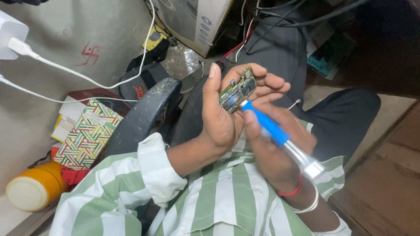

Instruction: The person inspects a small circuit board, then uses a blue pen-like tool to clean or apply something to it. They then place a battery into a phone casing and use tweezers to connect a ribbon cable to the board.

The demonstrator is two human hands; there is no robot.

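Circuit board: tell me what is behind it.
Behind the circuit board are the fingers and palm of the left hand holding it. The board's back face is hidden. The right hand touches a blue-handled tool to its front.

At the left of the scene we see a pale floor surface [26,131] running along the wall. A stack of flat boxes and books [72,113] lies on it, topped by a box with a green, red and yellow zigzag pattern [87,135]. Nearer to us, at the lower left, an orange cylindrical container with a cream lid [35,188] lies on its side, just beside the stack.
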